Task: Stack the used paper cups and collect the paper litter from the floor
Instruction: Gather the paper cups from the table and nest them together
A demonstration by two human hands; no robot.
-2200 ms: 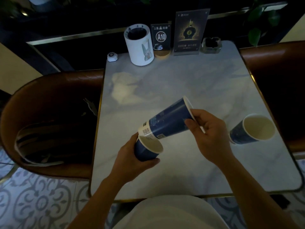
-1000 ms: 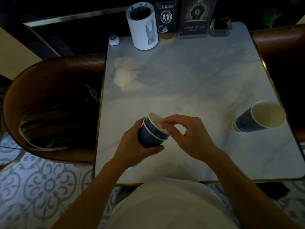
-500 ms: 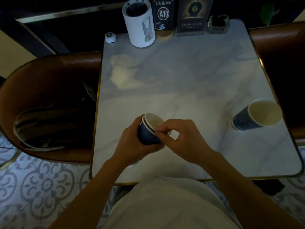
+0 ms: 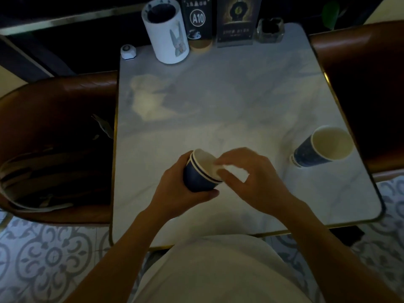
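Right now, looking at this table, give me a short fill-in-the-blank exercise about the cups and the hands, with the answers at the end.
1. The left hand grips a stack of ____ nested blue cups.
2. The right hand has its fingers at the stack's ____.
3. The lone blue cup stands near the table's ____ edge.
4. The sign at the table's far edge reads ____.

Answers: two; rim; right; A10

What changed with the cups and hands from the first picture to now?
The cup the right hand held tilted is now nested in the one gripped by the left hand, forming the nested cups; the right fingers now rest at their rim. The lone cup near the table's right edge stayed put.
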